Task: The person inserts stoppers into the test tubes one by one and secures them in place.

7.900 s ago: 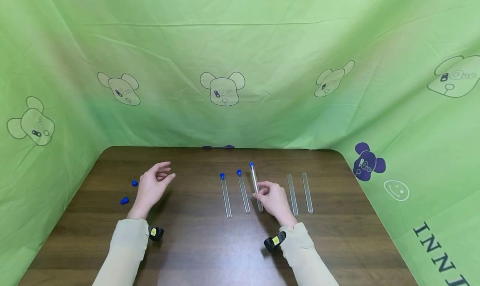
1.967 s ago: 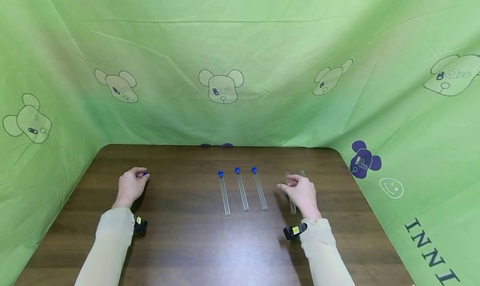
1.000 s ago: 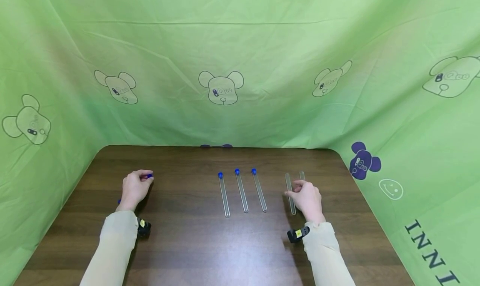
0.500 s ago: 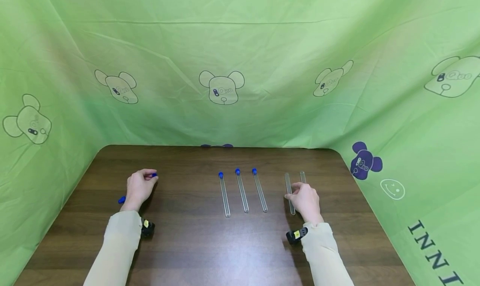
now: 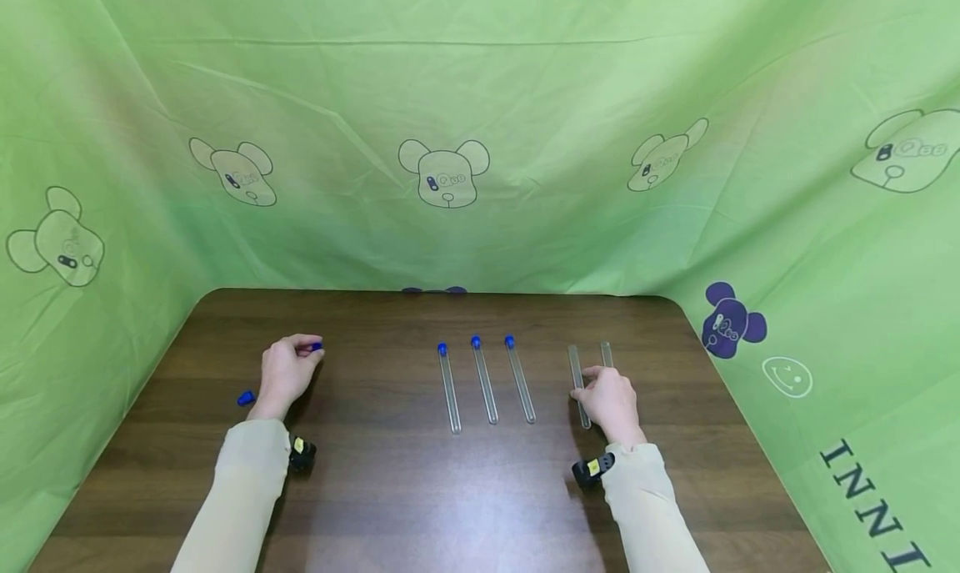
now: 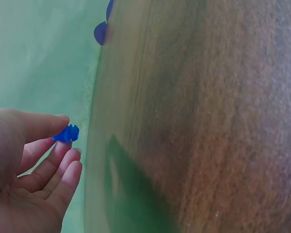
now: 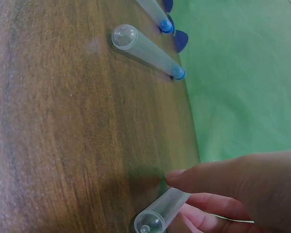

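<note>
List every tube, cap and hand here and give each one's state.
Three capped tubes: stoppered blue, lying flat.
Two uncapped tubes: open, lying flat.
Pinched cap: off any tube, held.
Loose cap: on the table.
Left hand: pinches a cap.
Right hand: grips an uncapped tube.

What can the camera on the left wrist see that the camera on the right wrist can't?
Only the left wrist view shows the left hand pinching a small blue cap between thumb and fingertips, above the table.

Only the right wrist view shows the right hand gripping a clear open tube, and two capped tubes lying farther off with blue caps on their far ends.

Both show the dark wooden table and the green cloth behind it.
</note>
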The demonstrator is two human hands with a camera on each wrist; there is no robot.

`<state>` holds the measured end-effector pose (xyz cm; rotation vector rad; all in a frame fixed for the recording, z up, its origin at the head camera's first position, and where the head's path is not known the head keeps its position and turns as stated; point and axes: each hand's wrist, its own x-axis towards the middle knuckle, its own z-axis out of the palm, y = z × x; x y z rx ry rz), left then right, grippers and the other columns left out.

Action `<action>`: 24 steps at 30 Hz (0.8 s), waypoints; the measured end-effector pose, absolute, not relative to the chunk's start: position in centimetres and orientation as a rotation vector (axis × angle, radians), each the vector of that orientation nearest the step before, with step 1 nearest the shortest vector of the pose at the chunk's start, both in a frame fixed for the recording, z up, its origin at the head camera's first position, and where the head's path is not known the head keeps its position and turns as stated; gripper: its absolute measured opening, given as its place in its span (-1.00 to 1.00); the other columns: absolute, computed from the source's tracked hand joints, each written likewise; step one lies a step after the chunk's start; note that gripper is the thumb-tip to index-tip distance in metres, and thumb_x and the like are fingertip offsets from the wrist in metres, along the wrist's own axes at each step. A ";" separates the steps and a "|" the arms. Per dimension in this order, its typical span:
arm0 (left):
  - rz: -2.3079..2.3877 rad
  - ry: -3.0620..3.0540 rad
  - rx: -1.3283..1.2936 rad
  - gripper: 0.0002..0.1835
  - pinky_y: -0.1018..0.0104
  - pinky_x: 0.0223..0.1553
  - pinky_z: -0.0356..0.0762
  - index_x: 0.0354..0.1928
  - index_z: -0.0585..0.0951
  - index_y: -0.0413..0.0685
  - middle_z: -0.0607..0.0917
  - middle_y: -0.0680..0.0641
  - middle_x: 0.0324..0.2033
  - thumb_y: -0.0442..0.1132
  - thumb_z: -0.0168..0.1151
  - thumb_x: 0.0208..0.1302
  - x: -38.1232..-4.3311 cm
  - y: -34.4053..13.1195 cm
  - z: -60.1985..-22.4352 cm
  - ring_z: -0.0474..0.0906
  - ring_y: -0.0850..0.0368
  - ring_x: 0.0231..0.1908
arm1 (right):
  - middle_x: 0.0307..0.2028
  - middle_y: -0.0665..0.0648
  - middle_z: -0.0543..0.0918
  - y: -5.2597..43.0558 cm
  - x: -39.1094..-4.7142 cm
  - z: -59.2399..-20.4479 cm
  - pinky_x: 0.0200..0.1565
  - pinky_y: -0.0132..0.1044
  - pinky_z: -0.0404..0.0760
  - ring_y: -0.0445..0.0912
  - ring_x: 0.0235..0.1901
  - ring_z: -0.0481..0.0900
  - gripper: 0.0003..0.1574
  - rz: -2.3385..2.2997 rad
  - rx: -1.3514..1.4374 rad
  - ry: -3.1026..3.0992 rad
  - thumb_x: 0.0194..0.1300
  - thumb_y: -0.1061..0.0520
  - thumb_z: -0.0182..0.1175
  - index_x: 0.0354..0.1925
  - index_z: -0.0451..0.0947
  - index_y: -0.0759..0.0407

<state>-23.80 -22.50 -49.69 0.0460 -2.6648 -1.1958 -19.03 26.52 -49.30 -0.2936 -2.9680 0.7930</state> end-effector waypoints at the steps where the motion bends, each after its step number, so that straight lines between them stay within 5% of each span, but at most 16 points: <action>1: -1.192 -2.660 0.045 -0.76 -0.03 -0.12 0.61 0.00 0.70 -0.38 0.73 -0.29 -0.23 -0.40 0.33 0.34 -23.8 -22.5 -49.7 0.67 -0.17 -0.20 | -0.37 0.22 0.76 26.5 -19.0 -49.2 -0.25 0.09 0.58 0.19 -0.29 0.69 -0.47 0.797 -0.294 -2.970 0.13 0.20 0.45 0.03 0.63 0.46; 24: -1.282 -2.626 0.068 -0.73 0.00 -0.08 0.61 0.04 0.69 -0.39 0.72 -0.30 -0.17 -0.38 0.32 0.36 -24.2 -21.0 -49.1 0.66 -0.16 -0.16 | -0.46 0.13 0.73 25.9 -19.1 -48.4 -0.22 0.05 0.56 0.10 -0.37 0.68 -0.50 0.888 -0.265 -2.871 0.10 0.22 0.39 0.02 0.66 0.43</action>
